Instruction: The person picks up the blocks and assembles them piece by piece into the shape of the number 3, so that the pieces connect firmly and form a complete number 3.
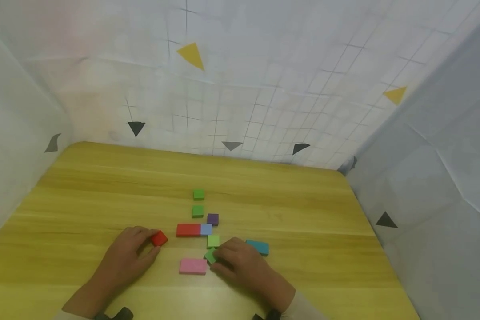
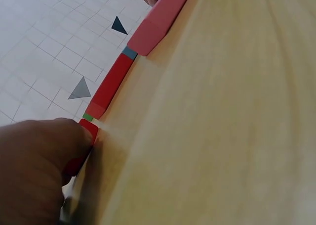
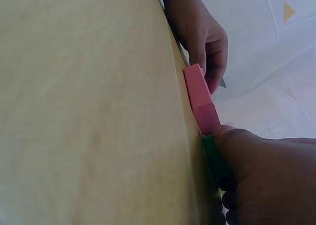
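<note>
Between its thumb and fingers my left hand (image 1: 124,254) pinches a small red square block (image 1: 159,238), turned at an angle, close over the table. On the other side, my right hand (image 1: 246,266) pinches a green square block (image 1: 210,256), also turned, just below a light green block (image 1: 213,241). A pink rectangular block (image 1: 193,266) lies between the hands, its right end near the green block. Farther up, a red rectangular block (image 1: 188,230) sits end to end with a light blue block (image 1: 206,229). Behind the right hand, a teal block (image 1: 260,248) is partly covered.
A purple block (image 1: 213,219) lies just beyond the light blue one. Two green blocks stand in a column farther back, the nearer green block (image 1: 198,211) and the far green block (image 1: 198,194). White sheeting (image 1: 240,98) walls in the wooden table (image 1: 312,204).
</note>
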Available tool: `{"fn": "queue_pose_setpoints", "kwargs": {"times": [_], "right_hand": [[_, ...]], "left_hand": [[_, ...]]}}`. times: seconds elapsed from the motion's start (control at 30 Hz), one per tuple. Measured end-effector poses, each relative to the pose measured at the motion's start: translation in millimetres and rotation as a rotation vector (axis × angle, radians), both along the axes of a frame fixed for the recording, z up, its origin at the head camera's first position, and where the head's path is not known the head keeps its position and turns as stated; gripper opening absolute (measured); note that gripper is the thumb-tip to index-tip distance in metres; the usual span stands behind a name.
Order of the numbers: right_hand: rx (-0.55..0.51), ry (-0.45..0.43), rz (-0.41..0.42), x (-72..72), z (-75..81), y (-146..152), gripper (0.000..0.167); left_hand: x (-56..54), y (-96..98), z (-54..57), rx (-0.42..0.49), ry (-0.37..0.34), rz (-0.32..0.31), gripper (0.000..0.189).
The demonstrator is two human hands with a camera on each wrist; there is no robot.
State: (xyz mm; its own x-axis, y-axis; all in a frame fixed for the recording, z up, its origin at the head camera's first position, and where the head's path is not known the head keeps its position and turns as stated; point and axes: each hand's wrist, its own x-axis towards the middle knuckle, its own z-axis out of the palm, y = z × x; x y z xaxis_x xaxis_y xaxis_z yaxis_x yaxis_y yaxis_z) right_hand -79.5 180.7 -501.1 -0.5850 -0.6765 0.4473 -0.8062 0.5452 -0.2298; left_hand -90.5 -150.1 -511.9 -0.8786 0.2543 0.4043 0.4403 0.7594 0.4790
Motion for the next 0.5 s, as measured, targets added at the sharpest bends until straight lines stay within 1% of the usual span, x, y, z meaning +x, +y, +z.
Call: {"fn": "queue_pose_setpoints", "kwargs": {"times": [0.27, 0.4, 0.5], "right_hand": [[-0.015, 0.002, 0.009, -0.9, -2.1, -0.4, 0.021], [-0.010, -0.004, 0.004, -1.4, -2.6, -0.6, 0.021], [-0.008, 0.005, 0.003, -1.6, -1.9, -0.2, 0.021]], "left_hand": [[3.8, 0.1, 5.2, -0.001, -0.021, -0.005, 0.037], [6.5, -2.6, 7.2, 0.008, -0.037, -0.025, 0.040], [7.1, -4.0, 7.9, 0.009, -0.035, -0.048, 0.042]]}}
